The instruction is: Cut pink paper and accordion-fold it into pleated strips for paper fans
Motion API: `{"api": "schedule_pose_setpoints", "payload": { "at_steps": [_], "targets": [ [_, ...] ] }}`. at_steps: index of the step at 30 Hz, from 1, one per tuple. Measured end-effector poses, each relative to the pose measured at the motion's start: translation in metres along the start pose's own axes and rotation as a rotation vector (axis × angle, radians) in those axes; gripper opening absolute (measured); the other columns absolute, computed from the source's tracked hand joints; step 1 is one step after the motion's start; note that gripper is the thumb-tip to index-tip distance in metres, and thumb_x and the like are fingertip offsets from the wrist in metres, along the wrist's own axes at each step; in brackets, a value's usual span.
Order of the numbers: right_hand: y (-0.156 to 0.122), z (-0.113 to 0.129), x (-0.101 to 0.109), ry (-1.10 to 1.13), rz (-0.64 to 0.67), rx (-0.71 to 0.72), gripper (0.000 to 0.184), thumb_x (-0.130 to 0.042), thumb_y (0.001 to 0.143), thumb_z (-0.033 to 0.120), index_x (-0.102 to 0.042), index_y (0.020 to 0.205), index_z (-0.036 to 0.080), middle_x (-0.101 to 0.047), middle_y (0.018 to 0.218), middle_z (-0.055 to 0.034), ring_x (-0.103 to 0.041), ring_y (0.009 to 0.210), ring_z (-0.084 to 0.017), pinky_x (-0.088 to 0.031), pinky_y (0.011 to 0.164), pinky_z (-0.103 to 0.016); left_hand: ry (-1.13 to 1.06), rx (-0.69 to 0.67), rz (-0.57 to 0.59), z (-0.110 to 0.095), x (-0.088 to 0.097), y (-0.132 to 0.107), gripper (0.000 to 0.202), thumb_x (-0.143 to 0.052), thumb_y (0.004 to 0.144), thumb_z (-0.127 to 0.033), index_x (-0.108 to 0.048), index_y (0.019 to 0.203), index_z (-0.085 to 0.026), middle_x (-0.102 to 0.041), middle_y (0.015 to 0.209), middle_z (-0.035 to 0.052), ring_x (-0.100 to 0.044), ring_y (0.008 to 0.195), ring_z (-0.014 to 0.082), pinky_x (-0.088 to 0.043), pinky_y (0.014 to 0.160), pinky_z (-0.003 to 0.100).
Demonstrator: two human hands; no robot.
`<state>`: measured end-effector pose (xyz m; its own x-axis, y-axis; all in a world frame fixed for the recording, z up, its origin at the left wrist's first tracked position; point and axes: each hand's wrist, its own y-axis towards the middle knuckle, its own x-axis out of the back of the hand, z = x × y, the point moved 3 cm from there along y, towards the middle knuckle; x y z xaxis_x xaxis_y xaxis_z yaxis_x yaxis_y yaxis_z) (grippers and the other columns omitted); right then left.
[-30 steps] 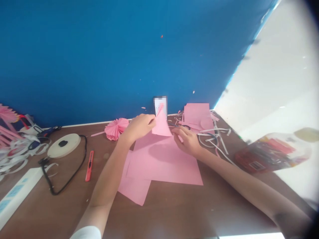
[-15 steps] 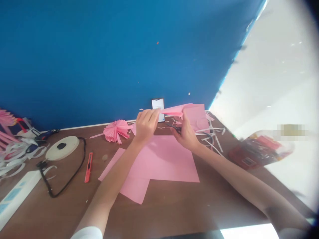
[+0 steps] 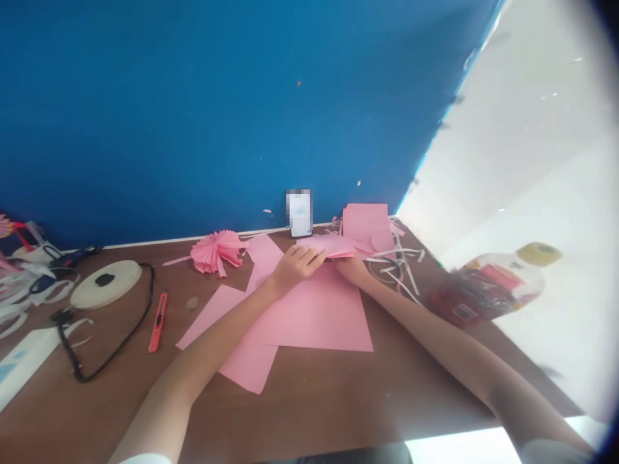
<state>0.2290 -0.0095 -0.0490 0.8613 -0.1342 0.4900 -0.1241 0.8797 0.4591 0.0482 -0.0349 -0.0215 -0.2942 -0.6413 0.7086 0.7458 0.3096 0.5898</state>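
Observation:
My left hand (image 3: 300, 265) is closed on the near edge of a folded piece of pink paper (image 3: 329, 243), its fingers lying over the top. Under the right part of that paper is my right hand (image 3: 351, 270), its fingers hidden, so what they grip does not show. Below both hands, a large pink sheet (image 3: 319, 319) lies flat on the brown table (image 3: 329, 412). It overlaps other pink pieces on its left side. A pink pleated paper rosette (image 3: 217, 252) sits to the left, beyond my left forearm.
A phone (image 3: 300, 214) leans against the blue wall. Pink paper (image 3: 366, 222) and white strips (image 3: 411, 274) lie at the back right, near a large bottle (image 3: 493, 287). On the left are a red cutter (image 3: 158, 322), a cream round device (image 3: 105, 283) with a black cable, and a white power strip (image 3: 29, 361).
The folded paper has come down and lies flatter over my hands. My right hand has slid beneath it, and the dark object by its fingers is no longer visible. The view has shifted slightly.

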Motion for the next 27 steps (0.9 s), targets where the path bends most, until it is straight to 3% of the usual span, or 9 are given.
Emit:
{"api": "schedule_pose_setpoints", "payload": {
  "at_steps": [3, 6, 8, 12, 16, 18, 22, 27],
  "targets": [
    [0.002, -0.011, 0.006, 0.060, -0.063, -0.027, 0.016, -0.046, 0.075, 0.024, -0.061, 0.076, 0.019, -0.067, 0.076, -0.0063, -0.062, 0.074, -0.022, -0.051, 0.065, -0.033, -0.011, -0.028, 0.021, -0.003, 0.006, -0.022, 0.041, -0.040, 0.095, -0.010, -0.043, 0.135, -0.020, -0.066, 0.102, 0.0082, -0.061, 0.089, 0.0180, -0.044, 0.078, 0.034],
    [0.003, -0.023, 0.012, 0.146, -0.229, -0.181, 0.018, -0.040, 0.074, 0.021, -0.058, 0.074, 0.019, -0.063, 0.068, -0.0023, -0.059, 0.063, -0.018, -0.048, 0.058, -0.029, -0.038, -0.102, 0.053, -0.007, 0.010, -0.039, 0.042, -0.042, 0.093, -0.010, -0.043, 0.134, -0.018, -0.065, 0.103, 0.0091, -0.059, 0.091, 0.0192, -0.044, 0.081, 0.035],
    [0.002, -0.026, 0.012, 0.177, -0.262, -0.231, 0.018, -0.041, 0.072, 0.020, -0.058, 0.076, 0.020, -0.062, 0.068, -0.0011, -0.059, 0.063, -0.017, -0.047, 0.058, -0.027, -0.048, -0.114, 0.065, -0.008, 0.009, -0.044, 0.037, -0.043, 0.093, -0.011, -0.047, 0.129, -0.016, -0.064, 0.101, 0.0092, -0.058, 0.090, 0.0197, -0.043, 0.078, 0.035],
    [0.001, -0.020, 0.006, 0.070, -0.173, -0.112, 0.021, -0.043, 0.075, 0.019, -0.061, 0.084, 0.020, -0.066, 0.083, -0.0038, -0.061, 0.074, -0.019, -0.049, 0.067, -0.031, -0.085, -0.015, 0.115, -0.005, 0.004, -0.042, 0.023, -0.040, 0.094, -0.017, -0.057, 0.108, -0.015, -0.062, 0.093, 0.0097, -0.056, 0.084, 0.0208, -0.042, 0.073, 0.035],
    [0.011, -0.002, 0.000, -0.039, -0.084, 0.071, 0.029, -0.042, 0.085, 0.021, -0.063, 0.105, 0.021, -0.066, 0.106, -0.0082, -0.061, 0.094, -0.022, -0.050, 0.081, -0.036, -0.179, -0.005, 0.177, -0.006, -0.002, -0.039, 0.023, -0.036, 0.094, -0.018, -0.059, 0.094, -0.014, -0.060, 0.094, 0.0114, -0.057, 0.089, 0.0212, -0.044, 0.075, 0.034],
    [0.022, 0.004, -0.006, -0.106, -0.041, 0.108, 0.034, -0.039, 0.089, 0.024, -0.059, 0.117, 0.021, -0.063, 0.113, -0.0103, -0.061, 0.098, -0.023, -0.049, 0.085, -0.039, -0.220, -0.017, 0.218, -0.008, -0.004, -0.038, 0.023, -0.037, 0.094, -0.019, -0.060, 0.093, -0.014, -0.061, 0.096, 0.0117, -0.058, 0.090, 0.0208, -0.045, 0.075, 0.033],
    [0.048, 0.008, -0.024, -0.253, 0.023, 0.178, 0.043, -0.040, 0.092, 0.029, -0.050, 0.133, 0.021, -0.050, 0.136, -0.0139, -0.046, 0.127, -0.028, -0.040, 0.103, -0.047, -0.277, 0.011, 0.333, -0.010, 0.001, -0.036, 0.021, -0.042, 0.091, -0.020, -0.060, 0.101, -0.015, -0.062, 0.105, 0.0118, -0.058, 0.098, 0.0206, -0.046, 0.077, 0.031],
    [0.065, -0.004, -0.041, -0.342, 0.014, 0.130, 0.048, -0.037, 0.094, 0.033, -0.044, 0.140, 0.021, -0.046, 0.142, -0.0151, -0.047, 0.127, -0.030, -0.043, 0.101, -0.049, -0.276, 0.050, 0.496, -0.014, 0.013, -0.022, 0.022, -0.050, 0.085, -0.022, -0.057, 0.105, -0.015, -0.061, 0.108, 0.0107, -0.056, 0.102, 0.0232, -0.045, 0.083, 0.034]
  ]
}}
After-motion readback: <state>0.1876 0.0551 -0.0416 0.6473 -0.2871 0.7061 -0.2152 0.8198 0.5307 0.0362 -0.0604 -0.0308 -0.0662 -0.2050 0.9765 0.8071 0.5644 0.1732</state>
